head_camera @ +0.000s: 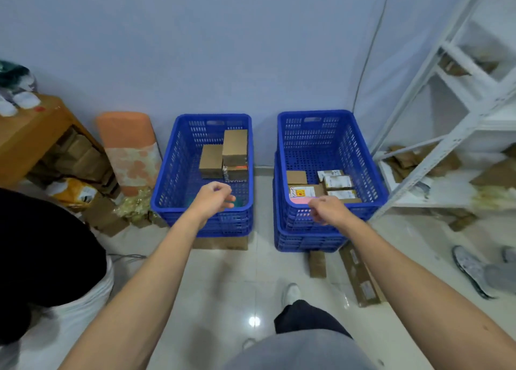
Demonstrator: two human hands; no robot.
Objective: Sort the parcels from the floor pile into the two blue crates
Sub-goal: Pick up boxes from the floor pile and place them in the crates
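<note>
Two blue crates stand against the wall. The left crate (167, 180) holds brown cardboard boxes (234, 146) stacked at its back right and something green at its front. The right crate (365, 163), stacked on another crate, holds several small labelled parcels (337, 182) and a pink one along its front. My left hand (213, 199) hovers over the left crate's front rim, fingers loosely curled, holding nothing. My right hand (328, 209) hangs at the right crate's front rim, fingers curled down, with nothing in it.
Flat brown parcels (360, 274) lie on the tiled floor in front of the right crate. White metal shelving (446, 135) with parcels stands at the right. An orange roll (128, 149), boxes and a wooden table (30, 135) crowd the left. Another person's shoes (472, 270) are at the right.
</note>
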